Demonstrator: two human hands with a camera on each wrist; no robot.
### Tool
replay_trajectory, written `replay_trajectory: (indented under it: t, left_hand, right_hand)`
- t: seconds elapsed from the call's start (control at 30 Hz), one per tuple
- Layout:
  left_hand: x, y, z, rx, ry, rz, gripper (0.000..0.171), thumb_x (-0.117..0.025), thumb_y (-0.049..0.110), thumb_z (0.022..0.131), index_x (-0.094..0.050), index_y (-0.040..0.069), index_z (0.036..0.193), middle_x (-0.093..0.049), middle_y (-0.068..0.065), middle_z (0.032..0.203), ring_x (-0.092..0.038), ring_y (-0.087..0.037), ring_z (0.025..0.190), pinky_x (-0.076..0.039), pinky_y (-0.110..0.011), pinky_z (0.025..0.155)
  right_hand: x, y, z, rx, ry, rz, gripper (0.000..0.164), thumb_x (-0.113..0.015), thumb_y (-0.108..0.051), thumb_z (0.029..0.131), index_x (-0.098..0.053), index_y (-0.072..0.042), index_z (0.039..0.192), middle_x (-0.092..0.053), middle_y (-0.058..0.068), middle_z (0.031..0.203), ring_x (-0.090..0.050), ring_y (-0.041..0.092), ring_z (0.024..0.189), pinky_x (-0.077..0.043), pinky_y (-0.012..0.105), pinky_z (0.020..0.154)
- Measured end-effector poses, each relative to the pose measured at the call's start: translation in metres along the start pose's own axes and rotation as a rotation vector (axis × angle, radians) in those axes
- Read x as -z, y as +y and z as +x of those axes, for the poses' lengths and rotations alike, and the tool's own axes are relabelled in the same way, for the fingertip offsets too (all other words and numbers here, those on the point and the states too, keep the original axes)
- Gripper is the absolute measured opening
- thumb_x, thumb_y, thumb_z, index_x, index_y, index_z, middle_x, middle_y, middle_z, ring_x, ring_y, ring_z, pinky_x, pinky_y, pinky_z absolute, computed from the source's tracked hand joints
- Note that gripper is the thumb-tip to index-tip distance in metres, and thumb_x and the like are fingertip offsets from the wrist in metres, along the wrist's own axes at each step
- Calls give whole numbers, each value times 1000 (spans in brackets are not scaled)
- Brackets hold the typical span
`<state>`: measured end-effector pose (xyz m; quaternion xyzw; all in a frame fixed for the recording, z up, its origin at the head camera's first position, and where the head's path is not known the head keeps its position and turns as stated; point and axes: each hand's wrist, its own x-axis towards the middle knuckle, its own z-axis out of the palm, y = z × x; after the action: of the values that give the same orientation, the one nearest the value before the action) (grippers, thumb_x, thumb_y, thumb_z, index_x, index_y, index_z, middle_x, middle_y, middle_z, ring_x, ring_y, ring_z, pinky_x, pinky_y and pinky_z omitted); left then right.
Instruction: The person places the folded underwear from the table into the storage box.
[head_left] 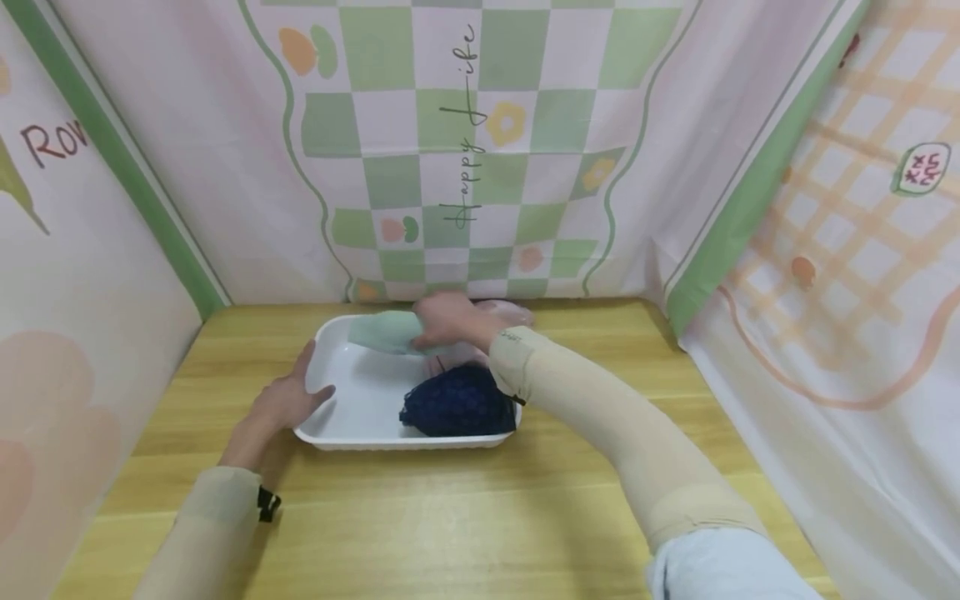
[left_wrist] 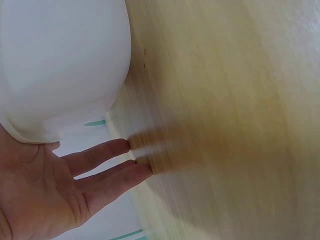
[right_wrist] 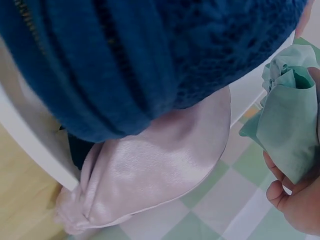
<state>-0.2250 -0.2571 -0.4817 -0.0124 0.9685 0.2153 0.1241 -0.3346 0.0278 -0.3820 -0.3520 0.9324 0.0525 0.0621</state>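
Observation:
My right hand [head_left: 450, 318] grips a mint-green cloth pouch [head_left: 386, 332] with a gathered end, over the back of the white tray [head_left: 360, 408]. In the right wrist view, its fingers are curled at the edge of the green pouch [right_wrist: 290, 120]. My left hand [head_left: 288, 398] is at the tray's left side, thumb over the rim. From the left wrist, the other fingers [left_wrist: 117, 187] look straight, tips down at the table, beneath the tray's outer wall [left_wrist: 65, 60]. A dark blue patterned pouch [head_left: 459, 402] lies in the tray's right half, near my right forearm.
Behind the blue pouch is a shiny pale-pink pouch [right_wrist: 155, 170], partly hidden by it and my arm. Another pink piece [head_left: 506, 312] shows beyond the tray's back right. The wood-grain table [head_left: 450, 517] meets a checked cloth hanging [head_left: 442, 183] behind, with printed cloths at both sides.

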Motion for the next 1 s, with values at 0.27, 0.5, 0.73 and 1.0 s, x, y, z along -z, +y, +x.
replay_trajectory:
  t: [0.27, 0.5, 0.73, 1.0]
  left_hand:
    - [-2, -3, 3, -14, 9, -6, 99, -49, 55, 99, 21, 18, 158, -54, -39, 134, -66, -44, 98, -52, -59, 83]
    - [-2, -5, 5, -35, 26, 7, 98, -49, 54, 99, 19, 15, 159, -57, -38, 131, -67, -41, 92, -53, -57, 79]
    - [-2, -4, 4, -34, 23, 11, 99, -50, 53, 99, 20, 16, 158, -60, -38, 125, -66, -36, 85, -53, -50, 72]
    - [-2, -2, 3, 2, 3, 11, 98, -48, 56, 99, 19, 17, 159, -57, -37, 130, -64, -35, 89, -52, -51, 77]
  right_hand:
    - [2, -11, 7, 14, -38, -34, 35, -66, -54, 87, -60, -19, 87, -63, -5, 83, -57, 15, 76, -52, 35, 70]
    - [-1, -17, 15, 21, -28, -66, 36, -65, -55, 85, -60, -19, 86, -64, -5, 82, -58, 15, 76, -54, 36, 70]
    - [-1, -25, 17, 5, -36, -77, 44, -69, -60, 83, -66, -18, 97, -67, -3, 96, -60, 18, 93, -54, 37, 85]
    - [-3, -29, 15, -40, -95, -86, 83, -67, -71, 80, -55, -15, 141, -53, 6, 143, -42, 27, 133, -38, 44, 114]
